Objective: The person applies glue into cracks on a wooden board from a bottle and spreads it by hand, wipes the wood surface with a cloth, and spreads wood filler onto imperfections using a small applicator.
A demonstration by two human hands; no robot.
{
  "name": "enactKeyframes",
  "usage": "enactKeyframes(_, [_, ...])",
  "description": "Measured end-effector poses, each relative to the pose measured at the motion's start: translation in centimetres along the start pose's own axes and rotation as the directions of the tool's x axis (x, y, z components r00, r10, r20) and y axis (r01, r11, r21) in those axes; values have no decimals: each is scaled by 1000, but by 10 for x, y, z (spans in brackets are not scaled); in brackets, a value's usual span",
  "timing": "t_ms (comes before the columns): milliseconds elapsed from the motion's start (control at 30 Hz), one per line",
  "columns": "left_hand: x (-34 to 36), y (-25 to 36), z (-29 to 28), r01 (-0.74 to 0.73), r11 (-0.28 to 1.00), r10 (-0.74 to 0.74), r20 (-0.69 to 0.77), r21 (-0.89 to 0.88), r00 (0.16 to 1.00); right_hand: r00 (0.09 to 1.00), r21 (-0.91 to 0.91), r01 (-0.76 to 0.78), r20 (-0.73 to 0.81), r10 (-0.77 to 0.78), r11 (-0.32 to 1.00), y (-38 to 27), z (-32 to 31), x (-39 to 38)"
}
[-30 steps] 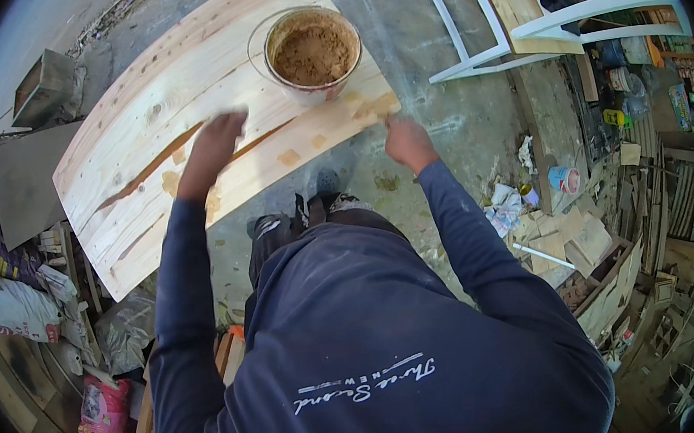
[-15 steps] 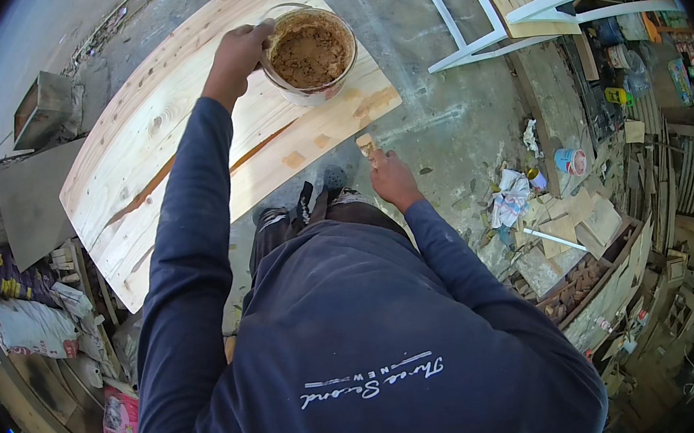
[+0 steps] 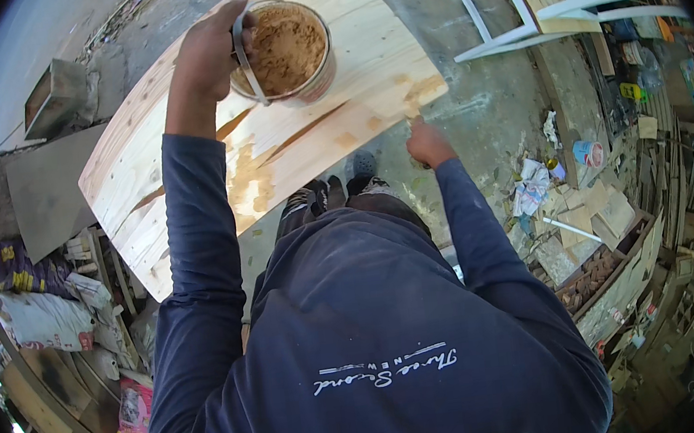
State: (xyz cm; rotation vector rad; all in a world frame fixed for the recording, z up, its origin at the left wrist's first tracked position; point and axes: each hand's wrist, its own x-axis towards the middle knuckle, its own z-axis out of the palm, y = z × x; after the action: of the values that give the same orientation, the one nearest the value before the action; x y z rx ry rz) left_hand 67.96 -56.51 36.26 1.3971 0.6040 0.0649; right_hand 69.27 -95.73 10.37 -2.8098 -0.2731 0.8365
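Note:
My left hand [image 3: 209,49] is closed at the rim and metal handle of a bucket [image 3: 324,75], held above the wooden panel. Crumbly brown filler [image 3: 287,49] fills much of it. The pale, curved-edged wooden panel [image 3: 148,132] has long dark gaps and smeared brown patches, including a wide one beside my left sleeve. At the panel's near right edge, my right hand [image 3: 430,143] is closed around a small putty knife [image 3: 414,116]. Most of that tool is hidden by the fingers, and its tip is close to a brown patch by the right corner.
White-legged wooden furniture [image 3: 541,14] stands at the far right. Crumpled paper [image 3: 532,189], a small pail [image 3: 587,154] and wood scraps [image 3: 588,221] litter the right floor. Filled sacks [image 3: 40,316] lie left, below a grey sheet [image 3: 52,188]. My feet are just below the panel.
The bucket has shifted left in view, and its handle now crosses its left side. My right hand with the putty knife has moved right and up to the panel's edge.

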Motion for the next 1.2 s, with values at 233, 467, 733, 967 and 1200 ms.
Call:
enactKeyframes(233, [-3, -25, -87, 31, 996, -18, -166, 78, 986, 948, 120, 317, -29, -316, 941, -131, -66, -39])
enactKeyframes(467, [-24, -44, -202, 17, 997, 5, -262, 80, 965, 717, 34, 685, -211, -665, 728, -298, -111, -73])
enactKeyframes(733, [-25, -112, -321, -27, 994, 77, -513, 103, 855, 465, -407, 805, -17, -885, 431, -470, -82, -63])
enactKeyframes(967, [-6, -211, -312, 77, 811, 334, -567, 580, 753, 564, -590, 704, 125, -816, 396, -552, -36, -8])
enactKeyframes(1200, [22, -272, -314, 162, 827, 84, -404, 538, 911, 492, -641, 726, 232, -839, 248, -587, -51, 4])
